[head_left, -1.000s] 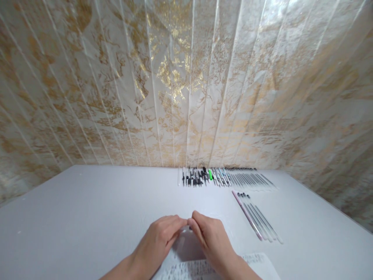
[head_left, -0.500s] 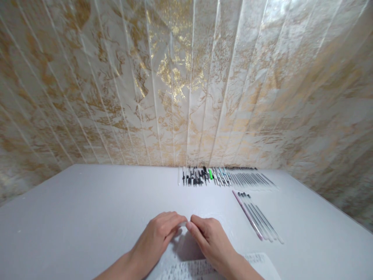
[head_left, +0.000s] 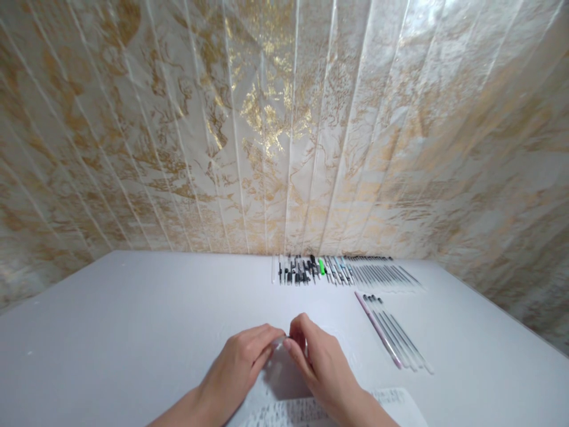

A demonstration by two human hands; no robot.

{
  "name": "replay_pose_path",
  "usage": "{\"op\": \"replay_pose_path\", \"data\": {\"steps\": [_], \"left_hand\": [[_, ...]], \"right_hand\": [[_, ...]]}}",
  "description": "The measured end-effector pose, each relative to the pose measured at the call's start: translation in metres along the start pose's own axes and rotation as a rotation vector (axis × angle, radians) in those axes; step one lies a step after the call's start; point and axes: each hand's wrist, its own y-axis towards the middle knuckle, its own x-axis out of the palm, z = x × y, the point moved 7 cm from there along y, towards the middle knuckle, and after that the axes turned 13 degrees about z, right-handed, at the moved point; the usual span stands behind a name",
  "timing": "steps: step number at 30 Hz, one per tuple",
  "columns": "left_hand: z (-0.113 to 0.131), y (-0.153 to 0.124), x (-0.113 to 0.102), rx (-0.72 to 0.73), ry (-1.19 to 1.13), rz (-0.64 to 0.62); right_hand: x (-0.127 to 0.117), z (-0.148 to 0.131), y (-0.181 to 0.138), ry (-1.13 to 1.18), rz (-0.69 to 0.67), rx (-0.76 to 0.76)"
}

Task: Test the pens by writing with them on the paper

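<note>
My left hand [head_left: 249, 354] is closed around a slim, partly clear pen [head_left: 278, 341], most of it hidden by my fingers. At its dark end, the curled fingers and thumb of my right hand [head_left: 316, 354] meet it just beside the left fingertips. Below both hands lies a printed white sheet [head_left: 293, 409], partly covered by my wrists. To the right of my hands, a pink pen [head_left: 377, 329] lies beside several clear pens [head_left: 402, 338] with dark caps or ends.
Along the back edge of the white table [head_left: 133, 320] runs a row of dark pen parts [head_left: 299, 270], a bright green piece [head_left: 321, 266] and several clear pens [head_left: 384, 274]. A gold-patterned curtain [head_left: 267, 130] hangs behind the table.
My right index finger has risen and bent away from the thumb, showing a dark end of the pen. My left hand has hardly moved.
</note>
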Motion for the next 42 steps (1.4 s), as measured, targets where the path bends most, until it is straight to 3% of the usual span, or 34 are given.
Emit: {"op": "replay_pose_path", "data": {"steps": [15,21,30,32,37,39,42], "left_hand": [[0.001,0.001,-0.002,0.034,0.081,0.026],[-0.004,0.0,-0.001,-0.006,0.038,0.008],[0.0,0.001,-0.002,0.066,0.148,0.018],[0.002,0.001,-0.004,0.119,0.199,0.031],[0.003,0.005,-0.011,0.156,0.17,0.065],[0.007,0.007,-0.019,0.108,0.081,0.125],[0.023,0.012,-0.03,0.02,0.02,0.231]], "right_hand": [[0.007,0.004,-0.003,-0.002,-0.072,0.044],[0.003,0.004,0.001,0.035,-0.031,0.043],[0.006,0.004,-0.003,0.091,-0.068,0.136],[0.01,0.007,-0.005,0.186,-0.08,0.225],[0.03,0.014,-0.01,0.725,-0.273,0.608],[0.023,0.009,-0.004,0.807,-0.284,0.585],[0.002,-0.005,0.007,0.685,-0.217,0.381]]}}
